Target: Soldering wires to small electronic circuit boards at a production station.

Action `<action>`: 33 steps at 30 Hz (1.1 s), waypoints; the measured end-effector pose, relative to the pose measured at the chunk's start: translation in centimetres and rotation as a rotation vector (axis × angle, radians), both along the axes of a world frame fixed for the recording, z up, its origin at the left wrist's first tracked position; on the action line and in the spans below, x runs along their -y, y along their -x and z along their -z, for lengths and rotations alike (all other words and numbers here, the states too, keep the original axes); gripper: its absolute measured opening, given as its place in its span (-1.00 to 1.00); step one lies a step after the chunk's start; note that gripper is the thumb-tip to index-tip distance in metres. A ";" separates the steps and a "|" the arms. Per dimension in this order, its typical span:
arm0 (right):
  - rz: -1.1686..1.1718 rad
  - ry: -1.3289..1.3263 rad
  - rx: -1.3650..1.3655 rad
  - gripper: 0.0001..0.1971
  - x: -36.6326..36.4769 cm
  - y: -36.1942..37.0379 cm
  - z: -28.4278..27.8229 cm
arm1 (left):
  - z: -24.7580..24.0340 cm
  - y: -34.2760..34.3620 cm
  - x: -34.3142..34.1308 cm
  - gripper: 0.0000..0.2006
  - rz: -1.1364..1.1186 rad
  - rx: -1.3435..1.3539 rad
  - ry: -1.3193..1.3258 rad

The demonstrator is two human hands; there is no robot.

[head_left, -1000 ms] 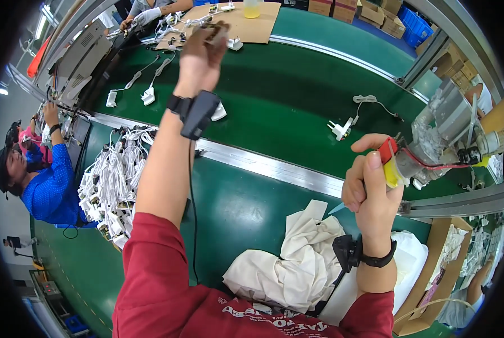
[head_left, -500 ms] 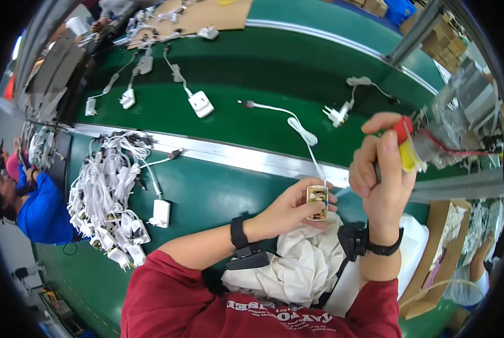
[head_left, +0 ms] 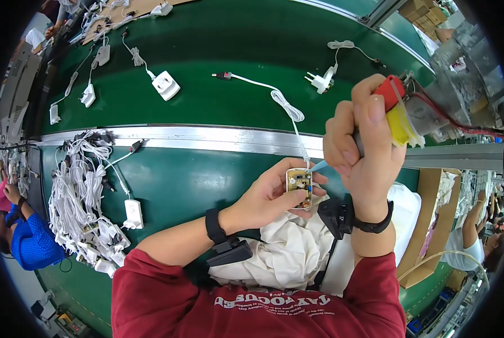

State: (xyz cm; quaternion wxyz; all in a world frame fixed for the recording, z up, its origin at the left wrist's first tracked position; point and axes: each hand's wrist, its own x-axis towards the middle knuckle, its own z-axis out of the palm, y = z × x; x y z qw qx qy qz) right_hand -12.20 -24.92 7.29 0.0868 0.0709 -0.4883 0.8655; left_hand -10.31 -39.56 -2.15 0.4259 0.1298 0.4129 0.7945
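Left hand cradles an opened charger body over the white cloth; right hand, fisted around a dispensing tool, applies its tip, requiring steady alignment.

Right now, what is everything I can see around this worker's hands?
Open adapter half with circuit board: one, white shell, in the left hand.
Tool: one, red and yellow, gripped in the right hand.
Adapters with cords: several, white, spread on the green belt.
Pile of corded adapters: one heap, white, near belt at left.
Cloth: one, cream, on the lap.
Co-worker's sleeve: one, blue, far left.
Left hand: wrist strap, black.
Right hand: wrist strap, black.
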 end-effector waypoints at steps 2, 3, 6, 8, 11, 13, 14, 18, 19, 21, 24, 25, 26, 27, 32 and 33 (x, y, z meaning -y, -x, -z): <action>0.007 -0.008 0.010 -0.81 0.1 0.1 0.0 | 0.0 0.1 0.1 -0.61 -0.005 0.001 -0.007; 0.009 -0.012 0.012 -0.80 0.1 0.2 0.0 | -0.1 0.1 0.2 -0.61 -0.002 0.002 -0.002; 0.027 -0.090 -0.025 -0.77 -0.2 0.2 -0.3 | -0.3 0.2 0.2 -0.60 -0.002 -0.010 0.013; 0.006 -0.104 -0.079 -0.75 0.2 0.4 -0.6 | 0.2 -0.1 0.3 -0.60 -0.011 -0.020 -0.010; 0.098 -0.181 -0.013 -0.70 0.2 -0.4 -1.4 | -0.2 0.2 0.2 -0.60 -0.039 -0.026 0.014; 0.089 -0.186 -0.045 -0.68 0.2 -0.8 -1.5 | -0.6 0.3 0.1 -0.61 -0.064 0.040 0.057; 0.096 -0.213 -0.048 -0.67 0.1 -1.0 -1.6 | -0.7 0.4 0.3 -0.61 -0.076 0.023 0.057; 0.096 -0.222 -0.055 -0.66 0.4 -1.5 -2.0 | -1.0 1.1 0.8 -0.64 -0.154 0.014 0.082; 0.096 -0.215 -0.047 -0.67 0.4 -1.7 -2.1 | -1.1 1.4 1.0 -0.65 -0.163 -0.070 0.125; 0.081 -0.225 -0.050 -0.68 0.7 -2.0 -2.2 | -1.3 2.2 1.2 -0.66 -0.183 -0.234 0.213; 0.076 -0.245 -0.048 -0.70 0.9 -2.0 -2.4 | -2.2 5.2 1.0 -0.66 -0.280 -0.347 0.220; 0.078 -0.246 -0.048 -0.70 1.0 -2.1 -2.5 | -2.7 6.4 1.0 -0.65 -0.323 -0.395 0.228; 0.080 -0.248 -0.048 -0.71 1.1 -2.1 -2.5 | -3.3 7.9 0.7 -0.63 -0.424 -0.452 0.218; 0.084 -0.251 -0.046 -0.72 1.1 -2.1 -2.4 | -3.9 9.7 0.2 -0.61 -0.524 -0.506 0.205; 0.083 -0.256 -0.061 -0.73 0.9 -2.1 -2.4 | -9.8 18.0 0.2 -0.70 -0.742 -0.265 0.173; 0.074 -0.260 -0.066 -0.73 1.2 -2.2 -2.5 | -10.0 21.2 1.6 -0.76 -0.706 -0.231 0.163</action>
